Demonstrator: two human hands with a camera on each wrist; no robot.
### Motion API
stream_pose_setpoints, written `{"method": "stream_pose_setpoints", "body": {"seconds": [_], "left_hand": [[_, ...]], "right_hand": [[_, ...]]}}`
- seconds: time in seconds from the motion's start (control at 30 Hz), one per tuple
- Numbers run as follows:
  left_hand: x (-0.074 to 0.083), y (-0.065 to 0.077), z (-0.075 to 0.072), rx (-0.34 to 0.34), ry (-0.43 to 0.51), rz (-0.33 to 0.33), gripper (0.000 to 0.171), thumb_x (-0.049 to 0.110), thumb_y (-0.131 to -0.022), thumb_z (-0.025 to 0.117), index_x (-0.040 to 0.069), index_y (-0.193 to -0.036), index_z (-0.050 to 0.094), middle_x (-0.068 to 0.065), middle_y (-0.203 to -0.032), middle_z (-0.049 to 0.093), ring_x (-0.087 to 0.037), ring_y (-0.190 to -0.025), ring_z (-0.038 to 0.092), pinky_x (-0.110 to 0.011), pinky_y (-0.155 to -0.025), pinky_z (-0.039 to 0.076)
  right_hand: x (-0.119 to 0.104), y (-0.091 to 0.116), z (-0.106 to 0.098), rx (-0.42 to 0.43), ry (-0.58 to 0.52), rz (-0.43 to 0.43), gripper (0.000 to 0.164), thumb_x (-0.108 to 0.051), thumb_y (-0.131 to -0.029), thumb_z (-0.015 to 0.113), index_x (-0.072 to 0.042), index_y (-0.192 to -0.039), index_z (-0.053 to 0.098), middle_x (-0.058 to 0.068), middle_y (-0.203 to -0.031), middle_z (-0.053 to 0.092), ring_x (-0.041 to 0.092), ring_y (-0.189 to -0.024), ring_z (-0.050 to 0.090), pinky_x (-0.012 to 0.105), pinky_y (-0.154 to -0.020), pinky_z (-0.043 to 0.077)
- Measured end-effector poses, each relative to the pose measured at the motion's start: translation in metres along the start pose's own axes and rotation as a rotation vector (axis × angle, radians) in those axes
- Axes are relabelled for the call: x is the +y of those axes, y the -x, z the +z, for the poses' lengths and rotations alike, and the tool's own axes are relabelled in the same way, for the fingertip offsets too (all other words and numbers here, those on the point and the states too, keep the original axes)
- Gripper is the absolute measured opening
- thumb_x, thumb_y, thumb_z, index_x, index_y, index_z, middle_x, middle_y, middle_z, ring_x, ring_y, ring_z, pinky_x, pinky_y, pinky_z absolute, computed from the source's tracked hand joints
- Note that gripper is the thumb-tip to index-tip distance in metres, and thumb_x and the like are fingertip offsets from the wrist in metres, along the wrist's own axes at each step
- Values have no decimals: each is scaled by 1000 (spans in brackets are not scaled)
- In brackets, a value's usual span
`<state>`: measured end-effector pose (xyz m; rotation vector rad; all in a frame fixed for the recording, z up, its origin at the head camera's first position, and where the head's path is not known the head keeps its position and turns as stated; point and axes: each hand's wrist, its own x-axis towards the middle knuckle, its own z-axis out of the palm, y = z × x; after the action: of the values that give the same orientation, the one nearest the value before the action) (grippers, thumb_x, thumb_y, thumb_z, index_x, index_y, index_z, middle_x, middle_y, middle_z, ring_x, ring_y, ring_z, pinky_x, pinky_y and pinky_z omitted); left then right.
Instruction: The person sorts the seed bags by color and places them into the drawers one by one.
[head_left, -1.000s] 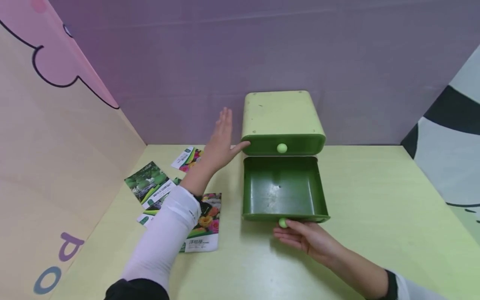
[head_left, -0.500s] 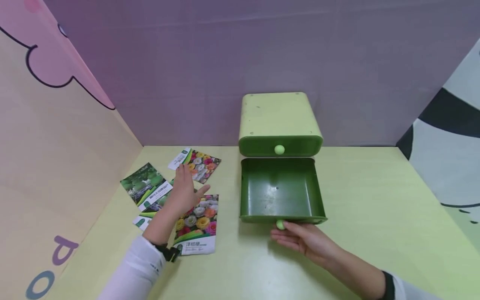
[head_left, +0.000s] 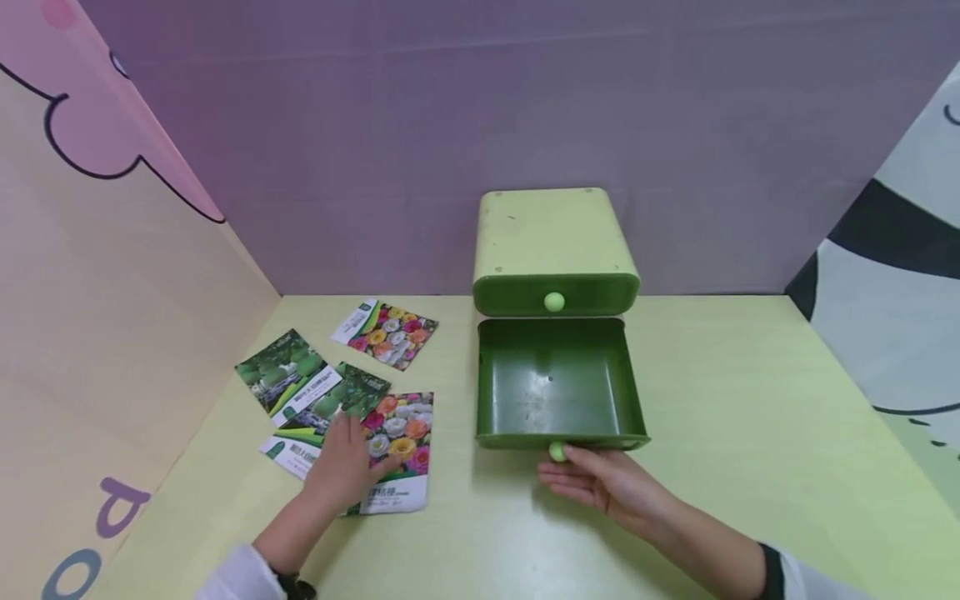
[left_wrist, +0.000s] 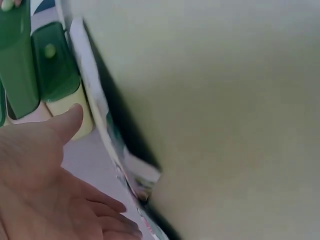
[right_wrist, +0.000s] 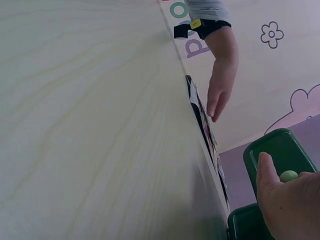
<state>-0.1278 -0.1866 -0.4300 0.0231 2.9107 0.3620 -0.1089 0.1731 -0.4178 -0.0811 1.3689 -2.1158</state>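
On table [head_left: 750,417], open drawer [head_left: 551,392], gripped knob [head_left: 557,452]

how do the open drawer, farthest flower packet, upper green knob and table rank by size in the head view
Largest to smallest:
1. table
2. open drawer
3. farthest flower packet
4. upper green knob

A left hand [left_wrist: 47,180], palm showing, extends from the lower left, thumb [left_wrist: 70,122] raised and fingers [left_wrist: 107,220] outstretched near thin printed packets [left_wrist: 142,171] seen edge-on; blur makes contact hard to judge. The packets lie on a pale counter [left_wrist: 230,120]. Upper left, a green drawer [left_wrist: 19,70] stands beside a green drawer front [left_wrist: 56,80] with a round knob [left_wrist: 50,50].
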Motion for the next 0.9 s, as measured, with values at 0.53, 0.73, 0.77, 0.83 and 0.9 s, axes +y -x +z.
{"method": "stream_pose_setpoints", "body": {"seconds": [0.53, 0.73, 0.77, 0.83, 0.9], "left_hand": [[11, 27, 14, -19, -146, 28, 94, 56, -88, 60, -24, -132, 38, -44, -144, 26, -54, -137, 27, -56, -113, 32], [19, 24, 19, -33, -43, 45, 95, 48, -85, 69, -21, -138, 32, -40, -146, 29, -51, -136, 31, -57, -109, 36], [20, 24, 19, -33, -35, 43, 94, 46, -84, 70, -21, -139, 31, -40, -145, 29, -52, -135, 32, -57, -108, 38], [21, 24, 18, -23, -27, 41, 94, 43, -84, 71, -21, -139, 30, -40, -144, 31, -52, -133, 34, -57, -104, 41], [21, 23, 17, 1, -29, 41, 94, 40, -83, 74, -21, -139, 30, -40, -141, 35, -52, -130, 38, -56, -100, 46]], "right_hand": [[1, 0, 0, 3, -3, 1, 13, -14, -100, 53, -5, -107, 60, 13, -105, 72, 21, -101, 70, 34, -94, 54], [-2, 0, 2, 5, -2, 2, 13, -13, -99, 53, -5, -107, 60, 13, -105, 72, 21, -101, 70, 33, -94, 54], [-2, 0, 2, 3, -1, 1, 13, -13, -99, 53, -5, -107, 60, 13, -105, 72, 21, -101, 70, 33, -94, 54], [-1, 0, 1, -1, 2, -1, 14, -14, -99, 53, -5, -107, 60, 13, -105, 72, 21, -101, 70, 33, -94, 54], [-1, 0, 1, -4, 2, 0, 15, -14, -99, 53, -4, -108, 60, 13, -105, 72, 21, -101, 70, 33, -95, 53]]}}
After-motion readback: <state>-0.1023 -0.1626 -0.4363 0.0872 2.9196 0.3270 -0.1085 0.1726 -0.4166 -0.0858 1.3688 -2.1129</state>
